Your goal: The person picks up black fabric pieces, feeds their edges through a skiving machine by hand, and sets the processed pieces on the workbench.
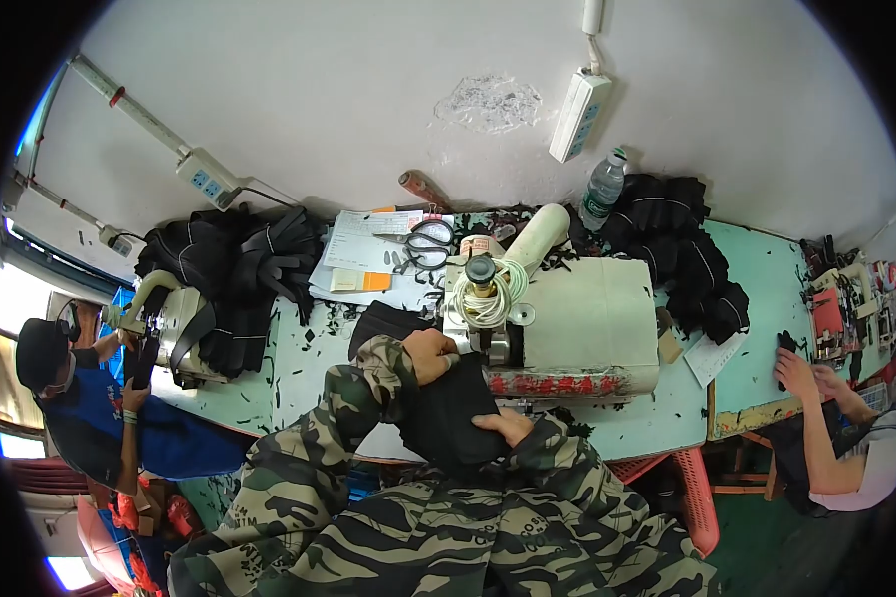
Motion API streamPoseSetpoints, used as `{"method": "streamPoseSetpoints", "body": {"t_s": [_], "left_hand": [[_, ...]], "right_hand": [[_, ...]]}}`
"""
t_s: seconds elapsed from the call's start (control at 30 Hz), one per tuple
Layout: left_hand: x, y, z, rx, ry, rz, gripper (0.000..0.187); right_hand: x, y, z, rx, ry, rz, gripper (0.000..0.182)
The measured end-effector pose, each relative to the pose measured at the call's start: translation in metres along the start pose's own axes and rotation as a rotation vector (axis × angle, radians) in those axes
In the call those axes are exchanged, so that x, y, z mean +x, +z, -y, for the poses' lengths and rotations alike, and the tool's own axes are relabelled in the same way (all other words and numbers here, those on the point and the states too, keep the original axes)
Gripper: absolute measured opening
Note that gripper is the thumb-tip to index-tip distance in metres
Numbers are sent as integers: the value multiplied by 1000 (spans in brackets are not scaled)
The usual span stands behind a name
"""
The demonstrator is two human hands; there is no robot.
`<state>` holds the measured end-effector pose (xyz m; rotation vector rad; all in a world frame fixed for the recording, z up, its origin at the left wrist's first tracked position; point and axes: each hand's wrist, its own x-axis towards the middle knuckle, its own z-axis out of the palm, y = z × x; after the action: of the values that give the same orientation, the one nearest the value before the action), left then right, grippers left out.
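Note:
Black fabric (450, 413) lies in front of the sewing machine (587, 313), with its upper end near the machine's needle area. My left hand (428, 355) is closed on the fabric's upper left, close to the machine head; its fingertips are partly hidden. Lower on the right side, my right hand (508, 425) pinches the same fabric, thumb on top. Another dark piece (383, 323) rests on the table to the left of the machine head. A coil of pale cord (488, 298) hangs on the machine's top.
Scissors (428, 245) lie on papers (363, 249) behind. Black fabric bundles (672, 249) and a bottle (602, 189) stand back right; more bundles (239, 259) lie left. A co-worker (90, 398) sits left, another person (856, 448) right. A red basket (697, 497) is below the table.

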<state>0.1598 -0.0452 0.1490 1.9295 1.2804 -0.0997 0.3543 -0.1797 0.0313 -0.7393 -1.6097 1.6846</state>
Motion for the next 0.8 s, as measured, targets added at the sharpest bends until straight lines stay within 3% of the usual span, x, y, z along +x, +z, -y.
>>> {"method": "streamPoseSetpoints", "body": {"t_s": [0.1, 0.17, 0.3, 0.4, 0.5, 0.6, 0.7, 0.8], "left_hand": [[11, 2, 7, -31, 48, 9, 24], [33, 13, 19, -115, 146, 32, 24], [18, 2, 12, -120, 221, -48, 27], [-1, 0, 34, -686, 150, 250, 26], [4, 16, 41, -521, 106, 196, 24], [8, 21, 40, -356, 92, 70, 24], [4, -2, -2, -23, -60, 28, 26], [46, 28, 46, -228, 167, -86, 26]], "right_hand": [[8, 3, 13, 384, 232, -46, 55], [20, 2, 62, 799, 589, -117, 48], [19, 8, 73, 637, 471, -267, 39], [13, 12, 73, 607, 372, -306, 40], [12, 25, 65, 316, 279, -353, 44], [11, 26, 75, 566, 347, -412, 45], [17, 26, 62, 360, 436, -342, 45], [21, 28, 61, 486, 293, -458, 45]]}}
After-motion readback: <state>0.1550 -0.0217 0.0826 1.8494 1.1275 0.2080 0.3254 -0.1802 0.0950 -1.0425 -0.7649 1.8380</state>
